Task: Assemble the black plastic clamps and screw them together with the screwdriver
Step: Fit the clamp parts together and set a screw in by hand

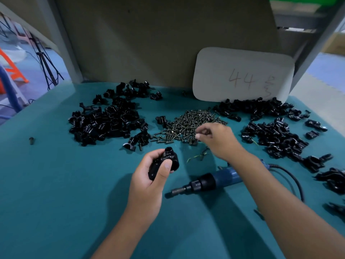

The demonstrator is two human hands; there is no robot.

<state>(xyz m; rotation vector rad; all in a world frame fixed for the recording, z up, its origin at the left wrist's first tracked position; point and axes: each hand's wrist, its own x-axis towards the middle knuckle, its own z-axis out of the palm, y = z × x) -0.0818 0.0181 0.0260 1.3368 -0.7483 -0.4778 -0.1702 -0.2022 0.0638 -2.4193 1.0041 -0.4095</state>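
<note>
Nearest me, my left hand (pixel 158 169) grips a joined clamp (pixel 164 163) mid-table, still unscrewed I judge, while my right hand (pixel 214 137) fingers pinch at the screw pile (pixel 188 124); screwdriver (pixel 205 182) lies idle toward the near edge.

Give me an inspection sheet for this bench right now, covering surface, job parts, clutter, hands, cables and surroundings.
Surface: teal mat covers the bench.
Job's things: clamp pile at left, second clamp pile at right, screw heap between them; electric screwdriver lies on the mat under the right forearm.
Clutter: stray screw far left; thin green wire scrap near the middle.
Hands: left hand grips a clamp; right hand reaches over the screw heap, fingers pinched, contents unclear.
Cables: screwdriver cord loops right.
Surroundings: white card marked 44 leans on the back panel; tripod beyond left edge.
</note>
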